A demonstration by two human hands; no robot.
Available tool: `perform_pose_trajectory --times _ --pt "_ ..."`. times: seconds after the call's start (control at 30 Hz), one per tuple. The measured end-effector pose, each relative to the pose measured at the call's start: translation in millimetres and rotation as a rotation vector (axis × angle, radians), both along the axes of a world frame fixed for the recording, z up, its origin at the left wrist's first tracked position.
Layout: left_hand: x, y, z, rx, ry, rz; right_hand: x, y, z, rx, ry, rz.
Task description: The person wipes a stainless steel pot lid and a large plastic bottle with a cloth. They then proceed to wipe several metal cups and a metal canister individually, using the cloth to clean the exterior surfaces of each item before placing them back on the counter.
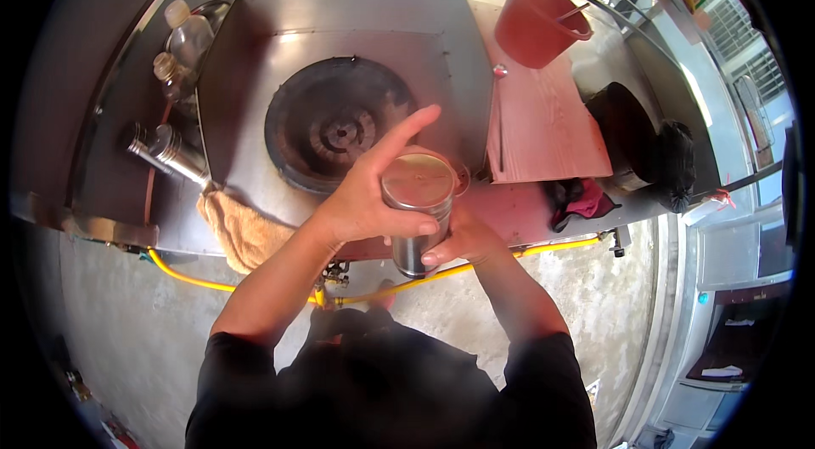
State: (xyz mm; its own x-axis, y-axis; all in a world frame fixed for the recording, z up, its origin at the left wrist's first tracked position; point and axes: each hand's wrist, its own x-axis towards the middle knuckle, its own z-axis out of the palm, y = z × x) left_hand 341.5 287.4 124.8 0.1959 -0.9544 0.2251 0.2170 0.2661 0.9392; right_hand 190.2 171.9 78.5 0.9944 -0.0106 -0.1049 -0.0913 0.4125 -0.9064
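A lidded stainless-steel canister (414,251) is held up between both hands, over the front edge of the steel stove counter. My left hand (366,197) grips its upper left side, the thumb across the front and the index finger stretched up past the lid. From the right, my right hand (461,236) holds the lower part, with some fingers hidden behind the metal. Beyond my left hand lies a round black burner ring (286,162). An orange-tan cloth (242,236) hangs over the counter edge beside my left forearm.
Metal canisters (178,153) and plastic bottles (191,41) stand at left. A wooden board (541,131), a red bucket (531,25), a dark pot (621,124) and a pink-and-black cloth (586,201) are at right. A yellow hose (191,279) runs along the counter front.
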Motion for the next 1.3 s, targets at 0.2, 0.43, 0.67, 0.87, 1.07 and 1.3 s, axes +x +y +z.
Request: perform_pose_trajectory --times 0.2,0.43,0.67,0.87,1.07,1.3 --pt "-1.2 33.5 -12.9 0.101 -0.079 0.320 19.7 21.4 0.5 -0.386 0.013 -0.070" --pt "19.3 61.6 -8.7 -0.146 0.348 0.736 36.9 50.4 -28.0 -0.651 -0.185 -0.360" --pt "22.9 110.2 -49.6 0.048 0.371 0.817 63.8 59.2 -23.0 -0.925 -0.478 -0.426" --pt "18.6 129.0 -63.9 0.119 0.428 0.782 71.6 65.2 -12.8 -1.039 -0.677 -0.489" --pt "17.4 129.3 -64.3 0.109 0.452 0.776 86.4 54.5 -23.4 -1.108 -0.486 -0.656" --pt "16.3 144.4 -66.4 0.100 0.463 0.824 90.8 89.6 -9.2 -1.027 -0.565 -0.658"
